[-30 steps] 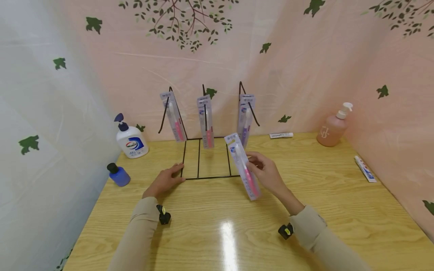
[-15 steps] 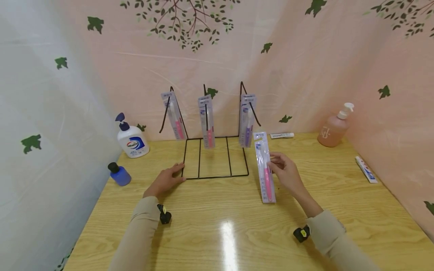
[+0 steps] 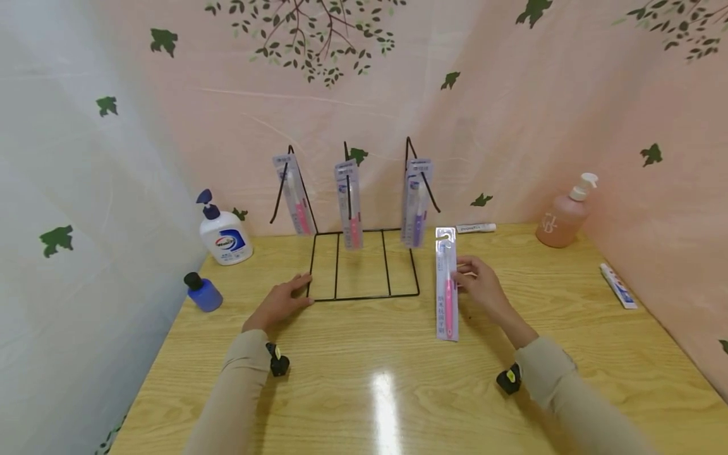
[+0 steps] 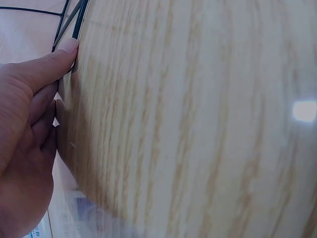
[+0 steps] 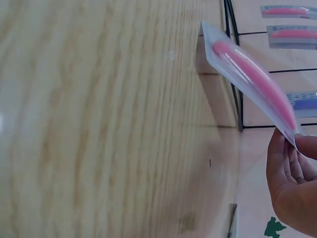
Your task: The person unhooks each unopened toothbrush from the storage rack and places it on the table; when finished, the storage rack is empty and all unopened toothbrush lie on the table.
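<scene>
My right hand [image 3: 482, 287] pinches a packaged toothbrush [image 3: 447, 306] by its right edge, right of a black wire display rack [image 3: 364, 297]. The pack stands nearly upright, its hook cutout at the top and pink handle below. In the right wrist view, thumb and fingers grip the edge of the pack [image 5: 255, 82], which slants over the table. My left hand [image 3: 280, 302] holds the rack's front left corner; in the left wrist view the thumb [image 4: 67, 48] lies on the wire. From the rack's prongs hang toothbrush packs: pink left [image 3: 296, 196], pink middle [image 3: 349, 205], purple right [image 3: 418, 203].
A white pump bottle [image 3: 225, 239] and a small blue bottle [image 3: 203, 293] stand at the left of the wooden table [image 3: 335, 392]. Behind the held pack lies a white tube [image 3: 476, 227]. A pink pump bottle [image 3: 560, 220] and another tube [image 3: 618, 286] are at the right.
My right hand has moved right with the toothbrush pack, away from the rack's front right corner, and the pack has turned from tilted to nearly upright. My left hand stays at the rack.
</scene>
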Motion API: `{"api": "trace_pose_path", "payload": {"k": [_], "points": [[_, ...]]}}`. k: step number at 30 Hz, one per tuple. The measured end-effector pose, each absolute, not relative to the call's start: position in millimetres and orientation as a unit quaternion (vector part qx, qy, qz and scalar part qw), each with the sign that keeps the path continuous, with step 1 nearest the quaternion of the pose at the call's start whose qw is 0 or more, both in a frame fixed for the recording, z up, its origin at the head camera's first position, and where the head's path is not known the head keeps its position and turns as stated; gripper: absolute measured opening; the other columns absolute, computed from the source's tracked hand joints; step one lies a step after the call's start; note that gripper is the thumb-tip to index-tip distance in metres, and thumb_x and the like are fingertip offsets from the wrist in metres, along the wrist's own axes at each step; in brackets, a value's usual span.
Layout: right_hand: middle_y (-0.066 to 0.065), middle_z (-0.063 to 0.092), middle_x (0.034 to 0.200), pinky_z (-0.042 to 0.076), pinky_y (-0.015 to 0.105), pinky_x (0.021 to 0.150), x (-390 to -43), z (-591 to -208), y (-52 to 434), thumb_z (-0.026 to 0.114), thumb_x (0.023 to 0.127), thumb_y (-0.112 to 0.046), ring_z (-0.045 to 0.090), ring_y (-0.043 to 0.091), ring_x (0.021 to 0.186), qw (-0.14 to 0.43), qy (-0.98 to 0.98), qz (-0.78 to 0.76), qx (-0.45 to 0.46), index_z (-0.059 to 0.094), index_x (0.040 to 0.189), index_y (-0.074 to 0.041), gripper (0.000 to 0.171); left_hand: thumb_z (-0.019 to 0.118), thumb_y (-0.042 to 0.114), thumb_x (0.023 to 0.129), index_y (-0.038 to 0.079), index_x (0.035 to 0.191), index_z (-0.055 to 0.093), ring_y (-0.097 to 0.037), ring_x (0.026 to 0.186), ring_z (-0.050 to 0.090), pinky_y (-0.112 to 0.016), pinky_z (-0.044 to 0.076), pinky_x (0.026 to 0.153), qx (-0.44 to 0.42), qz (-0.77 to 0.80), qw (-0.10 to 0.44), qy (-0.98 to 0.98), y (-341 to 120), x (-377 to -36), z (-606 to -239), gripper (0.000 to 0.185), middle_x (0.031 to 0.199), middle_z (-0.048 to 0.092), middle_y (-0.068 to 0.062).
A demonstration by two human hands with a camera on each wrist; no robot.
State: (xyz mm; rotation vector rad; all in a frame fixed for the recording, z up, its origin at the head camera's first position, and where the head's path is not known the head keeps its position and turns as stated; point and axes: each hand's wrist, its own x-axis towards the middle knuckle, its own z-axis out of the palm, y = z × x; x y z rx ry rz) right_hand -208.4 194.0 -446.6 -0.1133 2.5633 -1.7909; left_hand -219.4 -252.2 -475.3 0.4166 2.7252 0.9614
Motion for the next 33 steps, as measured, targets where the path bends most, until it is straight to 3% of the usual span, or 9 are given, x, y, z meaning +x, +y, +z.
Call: {"api": "trace_pose_path", "payload": {"k": [7, 17, 22, 33], "points": [[0.025, 0.057, 0.111, 0.059, 0.038, 0.077, -221, -456, 197, 0.053, 0.097, -0.009, 0.063, 0.008, 0.078, 0.044, 0.825, -0.563, -0.024, 0.045, 0.133, 0.008, 0.04, 0.06, 0.029, 0.095, 0.016, 0.151, 0.032, -0.032, 0.146, 0.018, -0.054, 0.018, 0.117, 0.133, 0.324, 0.119, 0.929, -250, -221, -474, 0.064, 0.158, 0.025, -0.008], [0.025, 0.06, 0.106, 0.057, 0.03, 0.069, -237, -466, 195, 0.056, 0.095, -0.008, 0.063, 0.015, 0.076, 0.059, 0.863, -0.501, -0.023, 0.05, 0.127, 0.01, 0.037, 0.06, 0.029, 0.095, 0.016, 0.151, 0.032, -0.031, 0.147, 0.018, -0.054, 0.018, 0.117, 0.13, 0.325, 0.124, 0.929, -250, -221, -473, 0.064, 0.158, 0.025, -0.007], [0.023, 0.062, 0.106, 0.052, 0.025, 0.068, -242, -470, 195, 0.058, 0.095, -0.012, 0.062, 0.02, 0.083, 0.053, 0.888, -0.456, -0.028, 0.054, 0.127, 0.007, 0.037, 0.061, 0.03, 0.094, 0.017, 0.151, 0.032, -0.032, 0.146, 0.018, -0.054, 0.018, 0.117, 0.129, 0.325, 0.122, 0.929, -250, -221, -474, 0.064, 0.158, 0.026, -0.008], [0.023, 0.065, 0.103, 0.054, 0.028, 0.065, -246, -471, 192, 0.058, 0.095, -0.01, 0.065, 0.021, 0.079, 0.072, 0.904, -0.419, -0.048, 0.055, 0.125, 0.009, 0.036, 0.061, 0.03, 0.094, 0.018, 0.15, 0.033, -0.031, 0.147, 0.018, -0.054, 0.018, 0.117, 0.124, 0.326, 0.123, 0.929, -250, -220, -474, 0.064, 0.158, 0.026, -0.006]]}}
